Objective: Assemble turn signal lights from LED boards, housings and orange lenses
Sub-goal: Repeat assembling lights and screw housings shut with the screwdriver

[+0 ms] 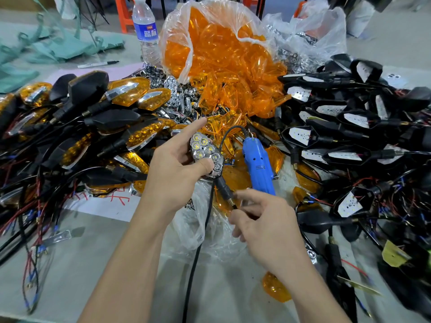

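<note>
Counter [112,257] heaped: bag of orange lenses [221,54] centre back, open housings [349,127] right, finished lights [93,127] left. Left hand [177,169] grips a chrome-faced light [206,152] above the counter, near blue screwdriver [257,166]. Right hand [265,224] at the light's stem [224,190]; grip unclear.

Orange lenses [224,54], black housings [349,127], blue screwdriver [257,166] (chrome honeycomb reflector [206,153]).

We see orange lenses [245,94] of see-through plastic, smooth and shiny, in a thin, crinkly clear plastic bag [251,17] — plus a silver reflector [206,153] shiny like a mirror, and dull black plastic housings [321,219].
</note>
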Demonstrator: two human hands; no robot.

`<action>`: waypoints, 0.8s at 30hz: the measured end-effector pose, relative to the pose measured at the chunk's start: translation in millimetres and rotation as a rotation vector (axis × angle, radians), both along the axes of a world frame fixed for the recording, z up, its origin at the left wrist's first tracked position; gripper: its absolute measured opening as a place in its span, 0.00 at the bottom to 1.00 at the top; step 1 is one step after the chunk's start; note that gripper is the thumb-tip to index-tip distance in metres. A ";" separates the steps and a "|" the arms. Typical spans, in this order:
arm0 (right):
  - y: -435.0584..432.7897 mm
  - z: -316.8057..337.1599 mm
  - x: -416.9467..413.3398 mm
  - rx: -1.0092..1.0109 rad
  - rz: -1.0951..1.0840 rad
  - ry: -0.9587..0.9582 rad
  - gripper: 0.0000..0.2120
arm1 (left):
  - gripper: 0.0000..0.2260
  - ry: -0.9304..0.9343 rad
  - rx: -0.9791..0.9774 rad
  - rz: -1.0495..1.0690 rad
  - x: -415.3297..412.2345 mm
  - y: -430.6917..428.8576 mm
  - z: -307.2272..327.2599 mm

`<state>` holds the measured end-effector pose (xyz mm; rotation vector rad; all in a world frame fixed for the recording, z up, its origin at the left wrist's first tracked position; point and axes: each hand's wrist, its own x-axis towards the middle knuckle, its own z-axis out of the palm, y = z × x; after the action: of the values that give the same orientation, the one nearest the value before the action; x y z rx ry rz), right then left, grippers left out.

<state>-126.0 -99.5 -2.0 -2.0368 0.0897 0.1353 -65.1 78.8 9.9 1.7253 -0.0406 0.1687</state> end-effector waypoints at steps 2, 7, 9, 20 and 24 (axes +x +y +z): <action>0.1 -1.8 -0.8 -0.042 -0.022 0.008 0.11 | 0.33 0.006 0.004 0.007 -0.1 0.3 0.3; 3.3 -4.4 -0.4 -0.047 -0.099 -0.058 0.16 | 0.32 0.015 0.015 -0.018 -1.0 1.4 4.5; 4.0 -4.1 -0.3 -0.054 -0.145 -0.094 0.22 | 0.31 0.014 0.008 -0.025 -0.6 0.7 6.4; 6.3 3.7 -3.0 -0.006 -0.219 -0.209 0.22 | 0.27 -0.005 0.002 0.022 2.1 -1.7 3.2; 7.7 1.9 -4.8 -0.032 -0.193 -0.285 0.23 | 0.22 -0.010 0.012 0.002 1.3 -1.8 2.8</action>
<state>-130.8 -91.8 -0.1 -2.0460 0.1095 -0.2786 -63.9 77.0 12.7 1.7365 -0.0472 0.1793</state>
